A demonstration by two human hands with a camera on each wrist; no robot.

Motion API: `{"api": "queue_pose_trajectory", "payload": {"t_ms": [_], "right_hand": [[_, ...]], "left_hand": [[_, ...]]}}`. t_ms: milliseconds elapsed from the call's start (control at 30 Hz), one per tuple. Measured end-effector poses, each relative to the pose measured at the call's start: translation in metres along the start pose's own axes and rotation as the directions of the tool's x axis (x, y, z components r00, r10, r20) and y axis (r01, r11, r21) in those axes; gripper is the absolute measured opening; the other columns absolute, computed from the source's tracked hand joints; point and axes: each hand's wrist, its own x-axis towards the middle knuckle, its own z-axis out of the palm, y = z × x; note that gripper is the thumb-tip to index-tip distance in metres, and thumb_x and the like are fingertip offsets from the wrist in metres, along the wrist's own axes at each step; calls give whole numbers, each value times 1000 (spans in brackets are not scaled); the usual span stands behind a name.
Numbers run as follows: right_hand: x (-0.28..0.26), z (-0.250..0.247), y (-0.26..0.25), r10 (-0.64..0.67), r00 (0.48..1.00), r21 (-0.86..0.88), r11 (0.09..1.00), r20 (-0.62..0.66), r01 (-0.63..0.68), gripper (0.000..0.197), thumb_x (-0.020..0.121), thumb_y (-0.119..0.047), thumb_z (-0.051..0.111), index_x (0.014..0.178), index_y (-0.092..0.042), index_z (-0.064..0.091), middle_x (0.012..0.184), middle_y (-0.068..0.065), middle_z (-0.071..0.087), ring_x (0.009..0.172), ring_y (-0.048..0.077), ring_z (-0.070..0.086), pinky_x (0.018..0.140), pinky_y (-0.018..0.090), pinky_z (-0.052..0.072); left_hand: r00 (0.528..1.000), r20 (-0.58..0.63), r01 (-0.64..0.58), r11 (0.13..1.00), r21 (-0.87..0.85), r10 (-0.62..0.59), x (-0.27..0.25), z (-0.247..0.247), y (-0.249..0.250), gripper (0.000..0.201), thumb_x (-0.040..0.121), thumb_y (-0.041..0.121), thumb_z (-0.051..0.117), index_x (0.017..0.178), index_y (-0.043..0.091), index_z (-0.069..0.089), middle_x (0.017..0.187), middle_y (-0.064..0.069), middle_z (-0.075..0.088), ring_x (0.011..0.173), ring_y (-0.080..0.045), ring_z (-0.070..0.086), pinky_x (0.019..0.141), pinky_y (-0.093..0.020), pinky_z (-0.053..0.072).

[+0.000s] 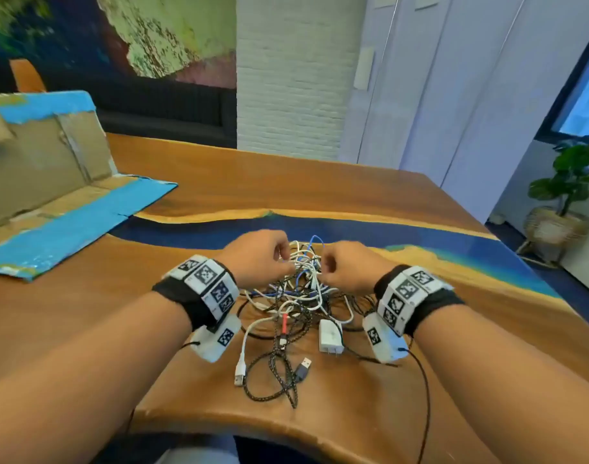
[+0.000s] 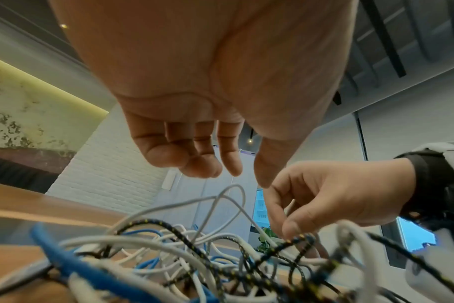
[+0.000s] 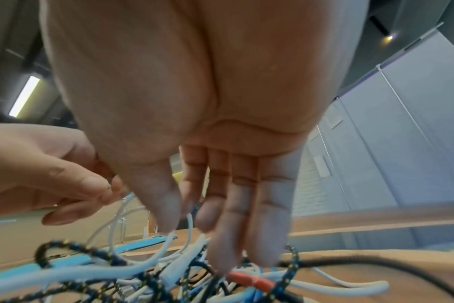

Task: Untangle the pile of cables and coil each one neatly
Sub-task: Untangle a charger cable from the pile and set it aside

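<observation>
Tangled pile of cables lies on the wooden counter, near its front edge, between both wrists. White, blue and black braided strands knotted together; white charger plug at the pile's near right. Left hand over the pile's far left, fingers loosely curled, grip holding nothing in the left wrist view. Right hand opposite, thumb and fingertips pinching a white cable. Flattened cardboard box lies far left.
</observation>
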Motion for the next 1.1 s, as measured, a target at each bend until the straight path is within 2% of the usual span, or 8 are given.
{"api": "queue_pose_trajectory", "payload": {"t_ms": [167,400,567,700,833,933,1033,1100], "right_hand": [[-16,29,-9,84,962,-113,992,260,-57,26,87,-39,70,91,-14,61,68,3,69,51,17,61,52,29,51],[-18,34,15,86,980,7,996,177,-89,38,80,-27,76,107,-21,50,97,3,62,70,21,61,57,36,54],[-18,13,53,135,990,273,952,39,-141,45,71,-25,78,109,-32,55,94,-4,72,79,14,66,70,35,56],[-26,1,80,209,973,662,744,-99,-92,26,79,-8,70,102,-20,66,91,14,76,62,21,62,64,43,56],[-26,-1,91,213,928,737,670,-306,89,24,81,-10,73,100,-25,70,98,-1,76,87,16,71,78,50,61],[-22,0,85,160,870,686,686,-466,242,33,81,-10,82,109,-22,70,105,-6,74,99,4,69,86,30,59],[-18,6,77,144,799,654,667,-584,357,41,78,-11,86,114,-19,70,110,-9,73,103,1,67,87,17,53],[-14,11,75,160,777,677,615,-608,403,41,76,-8,87,113,-17,71,110,-7,73,103,3,68,86,18,53]], "left_hand": [[998,55,-31,999,29,29,-16,23,8,18,90,46,68,84,31,62,87,12,65,80,-5,58,63,-27,43],[996,54,-77,997,30,75,-4,32,34,15,92,44,65,82,32,64,82,13,66,73,1,56,57,-18,33],[997,66,-33,999,19,32,8,35,36,17,92,44,65,82,30,65,83,13,67,76,-1,59,60,-22,40],[998,34,47,999,3,-47,20,39,26,22,90,50,65,80,30,67,79,12,69,75,-7,63,67,-31,53],[995,-91,43,998,-51,-47,32,34,31,18,88,46,69,79,31,65,74,8,66,70,-9,61,64,-31,49],[981,-193,-73,977,-198,34,44,32,43,16,88,43,72,100,38,64,90,13,64,73,-6,60,68,-26,49],[989,-97,-128,969,-211,109,57,35,51,52,84,48,76,131,43,54,113,21,57,81,0,57,69,-20,45],[992,-48,-123,975,-186,116,63,38,52,47,84,51,75,127,45,57,107,24,60,75,9,54,64,-18,39]]}}
